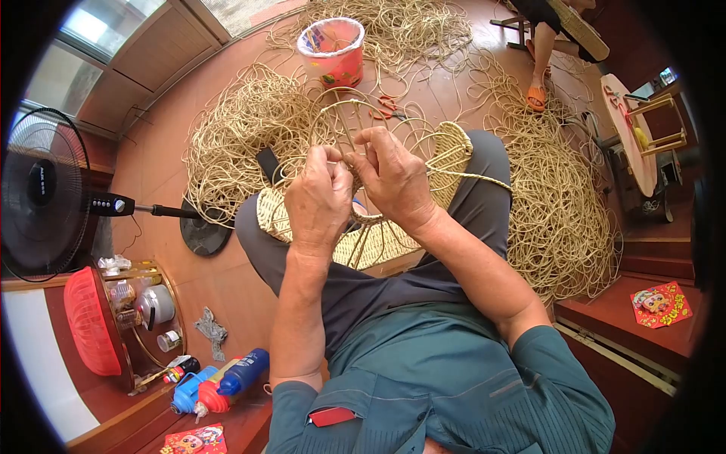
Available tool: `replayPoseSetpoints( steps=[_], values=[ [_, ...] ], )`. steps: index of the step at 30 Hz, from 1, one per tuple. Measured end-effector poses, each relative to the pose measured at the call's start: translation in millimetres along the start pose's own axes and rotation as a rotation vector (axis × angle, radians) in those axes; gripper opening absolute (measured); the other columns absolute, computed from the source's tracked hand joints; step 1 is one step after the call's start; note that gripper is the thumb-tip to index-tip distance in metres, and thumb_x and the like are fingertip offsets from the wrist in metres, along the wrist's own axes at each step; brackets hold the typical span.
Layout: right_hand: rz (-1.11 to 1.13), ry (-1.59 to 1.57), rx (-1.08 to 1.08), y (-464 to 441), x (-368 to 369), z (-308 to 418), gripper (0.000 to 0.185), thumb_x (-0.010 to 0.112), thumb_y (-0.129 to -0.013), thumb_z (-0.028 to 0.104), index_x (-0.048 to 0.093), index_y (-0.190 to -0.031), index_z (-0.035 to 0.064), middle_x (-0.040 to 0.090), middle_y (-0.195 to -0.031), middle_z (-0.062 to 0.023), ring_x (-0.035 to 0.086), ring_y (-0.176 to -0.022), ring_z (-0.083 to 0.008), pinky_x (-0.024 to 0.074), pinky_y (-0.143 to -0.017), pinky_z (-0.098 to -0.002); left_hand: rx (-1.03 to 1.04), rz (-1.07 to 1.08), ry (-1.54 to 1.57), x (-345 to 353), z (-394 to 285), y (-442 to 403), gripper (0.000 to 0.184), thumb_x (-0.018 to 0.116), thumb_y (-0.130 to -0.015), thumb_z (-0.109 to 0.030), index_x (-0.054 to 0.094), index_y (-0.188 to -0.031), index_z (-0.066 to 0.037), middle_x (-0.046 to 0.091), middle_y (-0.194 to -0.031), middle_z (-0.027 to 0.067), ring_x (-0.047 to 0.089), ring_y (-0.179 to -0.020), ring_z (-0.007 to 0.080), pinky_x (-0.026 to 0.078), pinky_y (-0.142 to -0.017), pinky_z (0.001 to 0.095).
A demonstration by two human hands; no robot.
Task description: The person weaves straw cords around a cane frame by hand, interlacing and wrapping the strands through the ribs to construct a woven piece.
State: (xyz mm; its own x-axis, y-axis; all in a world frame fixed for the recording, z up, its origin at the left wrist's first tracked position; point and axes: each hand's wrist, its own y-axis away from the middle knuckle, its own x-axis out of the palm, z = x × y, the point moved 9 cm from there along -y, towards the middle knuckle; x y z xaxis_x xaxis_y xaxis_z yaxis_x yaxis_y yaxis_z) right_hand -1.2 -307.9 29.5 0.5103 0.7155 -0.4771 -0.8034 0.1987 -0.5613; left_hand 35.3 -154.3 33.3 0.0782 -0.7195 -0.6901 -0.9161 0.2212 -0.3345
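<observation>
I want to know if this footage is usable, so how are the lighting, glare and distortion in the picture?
Head view: black rounded edges, strong fisheye bend, with the fan and round table skewed at the sides; bright glare on the window at upper left; darker upper right corner; hands evenly lit, though the thin cord between them is hard to make out.

Left hand [319, 198]: back turned up, fingers curled in, thumb and index closed in a grip
Right hand [393, 175]: just beside the left, back turned up, fingers bent, tips drawn to the thumb in a grip
Left wrist [311, 250]: close to straight, in line with the forearm
Right wrist [425, 219]: below and right of its hand
Left forearm [299, 318]: bare, reaching almost straight forward
Right forearm [480, 265]: bare, slanting forward and inward
Arms: both 2 bent, hands meeting in front of the body
</observation>
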Motion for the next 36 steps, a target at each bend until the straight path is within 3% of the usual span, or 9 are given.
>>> replayPoseSetpoints(
  steps=[1, 4, 7, 10, 13, 16, 22, 25, 36],
  values=[
    [0.002, 0.001, -0.004, 0, -1, 0, 0.027, 0.08, -0.104, 0.015, 0.064, -0.125, 0.0084, 0.075, -0.103, -0.0158, 0.078, -0.089, -0.0418, 0.0619, -0.071, -0.0495, -0.053, -0.005, 0.016, 2, 1, 3, 0.014, 0.071, -0.103, -0.012, 0.072, -0.114, -0.004, 0.068, -0.07, 0.0119, 0.066, -0.06, 0.0303, 0.054, -0.065, 0.048],
    [0.026, 0.008, 0.018, 1, -2, 0, 0.026, 0.079, -0.104, 0.013, 0.065, -0.125, 0.0078, 0.074, -0.106, -0.0159, 0.079, -0.089, -0.0396, 0.0623, -0.071, -0.0485, -0.193, 0.046, -0.011, 8, 2, 9, 0.017, 0.066, -0.105, -0.014, 0.071, -0.12, -0.008, 0.078, -0.082, 0.0184, 0.079, -0.079, 0.0438, 0.06, -0.074, 0.0556],
    [0.023, -0.093, 0.067, 5, -6, -5, 0.025, 0.079, -0.102, 0.008, 0.068, -0.124, 0.0062, 0.074, -0.107, -0.0159, 0.078, -0.085, -0.036, 0.0617, -0.07, -0.0466, -0.126, 0.035, -0.064, 4, 2, 13, 0.021, 0.066, -0.105, -0.013, 0.073, -0.124, -0.009, 0.078, -0.081, 0.0168, 0.078, -0.077, 0.0416, 0.059, -0.074, 0.0545],
    [-0.04, -0.105, -0.013, 9, -25, -2, 0.025, 0.079, -0.101, 0.004, 0.071, -0.124, 0.0051, 0.073, -0.109, -0.0154, 0.076, -0.077, -0.03, 0.06, -0.067, -0.0439, -0.104, -0.087, -0.019, -14, -8, 16, 0.021, 0.071, -0.105, -0.01, 0.078, -0.123, -0.004, 0.073, -0.074, 0.0123, 0.073, -0.066, 0.0257, 0.056, -0.066, 0.0436],
    [-0.029, -0.056, 0.075, 15, -44, -9, 0.026, 0.079, -0.101, 0.002, 0.073, -0.126, 0.0052, 0.074, -0.11, -0.0149, 0.072, -0.071, -0.0265, 0.0583, -0.065, -0.0422, -0.177, -0.011, 0.049, -9, -5, 14, 0.019, 0.072, -0.105, -0.012, 0.078, -0.123, -0.008, 0.079, -0.085, 0.0128, 0.078, -0.078, 0.0347, 0.059, -0.074, 0.048],
    [-0.044, -0.039, 0.073, 20, -51, -17, 0.029, 0.078, -0.102, 0.003, 0.072, -0.13, 0.0052, 0.075, -0.112, -0.0152, 0.07, -0.067, -0.0247, 0.0577, -0.064, -0.0415, -0.117, -0.016, 0.068, 2, 3, 15, 0.02, 0.075, -0.105, -0.013, 0.079, -0.124, -0.008, 0.079, -0.083, 0.0116, 0.078, -0.077, 0.0329, 0.059, -0.073, 0.0463],
    [0.048, -0.064, 0.147, 26, -51, -26, 0.032, 0.077, -0.104, 0.005, 0.07, -0.135, 0.003, 0.076, -0.114, -0.0169, 0.073, -0.072, -0.0277, 0.06, -0.069, -0.0423, -0.165, -0.01, 0.114, -1, -4, 14, 0.015, 0.077, -0.104, -0.012, 0.081, -0.117, -0.006, 0.078, -0.081, 0.0139, 0.077, -0.071, 0.0311, 0.059, -0.07, 0.0445],
    [0.021, -0.046, 0.086, 24, -48, -28, 0.03, 0.077, -0.105, 0.006, 0.069, -0.134, 0.0017, 0.076, -0.112, -0.0175, 0.076, -0.079, -0.0307, 0.0616, -0.074, -0.0429, -0.123, -0.032, 0.11, 0, -5, 13, 0.019, 0.076, -0.107, -0.011, 0.082, -0.123, -0.002, 0.075, -0.077, 0.0064, 0.069, -0.068, 0.011, 0.054, -0.064, 0.0327],
    [0.035, -0.048, 0.035, 18, -44, -33, 0.017, 0.077, -0.104, 0.005, 0.075, -0.121, 0.0028, 0.075, -0.11, -0.0155, 0.077, -0.09, -0.0343, 0.0629, -0.077, -0.0439, -0.122, -0.053, 0.146, 0, 0, 8, 0.013, 0.074, -0.105, -0.012, 0.081, -0.111, -0.003, 0.075, -0.079, 0.006, 0.069, -0.069, 0.0112, 0.054, -0.066, 0.0321]
  ],
)
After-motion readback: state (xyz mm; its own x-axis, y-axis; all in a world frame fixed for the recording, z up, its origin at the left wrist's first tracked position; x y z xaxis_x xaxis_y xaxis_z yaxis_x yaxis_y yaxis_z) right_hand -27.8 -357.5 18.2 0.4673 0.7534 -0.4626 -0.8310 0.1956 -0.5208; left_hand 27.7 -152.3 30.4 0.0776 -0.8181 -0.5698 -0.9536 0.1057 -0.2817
